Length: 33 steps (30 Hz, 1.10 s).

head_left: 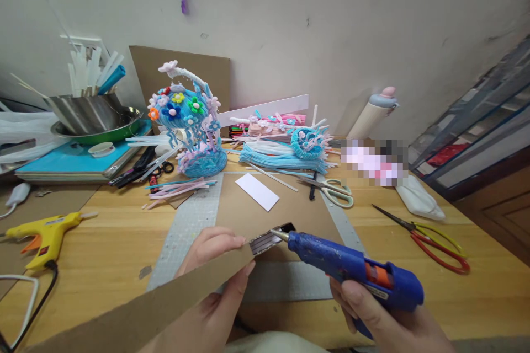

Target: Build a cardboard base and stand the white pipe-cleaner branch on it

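My left hand [215,270] is closed around a long cardboard strip [165,300], which runs from the lower left toward the middle. At the strip's far end is a small dark box-like piece [267,241] with a pale inside. In my right hand [372,309] is a blue glue gun [343,259], its metal nozzle touching or just over that piece. Beyond them a white rectangular card [257,192] lies on a brown cardboard sheet [236,212], which rests on a grey cutting mat [186,231].
A yellow glue gun [52,234] lies left with its cord. Grey-handled scissors [335,192] and red-and-yellow-handled scissors [434,240] lie right. Behind stand a blue flowered lamp-like craft [182,110], blue pipe cleaners [269,159], a metal pot [86,116] and a bottle [372,113].
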Each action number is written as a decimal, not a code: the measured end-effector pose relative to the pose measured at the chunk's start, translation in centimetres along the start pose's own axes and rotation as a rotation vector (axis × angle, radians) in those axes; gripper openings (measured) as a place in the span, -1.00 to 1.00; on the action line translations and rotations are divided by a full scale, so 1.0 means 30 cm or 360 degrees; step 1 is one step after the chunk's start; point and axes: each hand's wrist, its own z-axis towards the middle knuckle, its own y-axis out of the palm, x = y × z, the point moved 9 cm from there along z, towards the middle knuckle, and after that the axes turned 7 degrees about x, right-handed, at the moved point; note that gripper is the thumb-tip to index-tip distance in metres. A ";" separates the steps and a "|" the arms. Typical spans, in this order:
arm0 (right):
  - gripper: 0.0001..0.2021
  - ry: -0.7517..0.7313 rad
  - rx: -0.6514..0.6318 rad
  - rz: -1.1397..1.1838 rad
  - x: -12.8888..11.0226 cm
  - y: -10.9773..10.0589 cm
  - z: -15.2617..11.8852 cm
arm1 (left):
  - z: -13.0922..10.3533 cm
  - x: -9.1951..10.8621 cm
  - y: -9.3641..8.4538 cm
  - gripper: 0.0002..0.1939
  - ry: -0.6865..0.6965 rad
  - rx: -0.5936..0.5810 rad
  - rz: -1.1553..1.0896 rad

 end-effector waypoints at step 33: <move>-0.60 0.0057 -0.0003 0.0042 0.031 -0.016 0.030 | 0.000 -0.019 -0.006 -0.61 -0.0069 0.0038 0.0036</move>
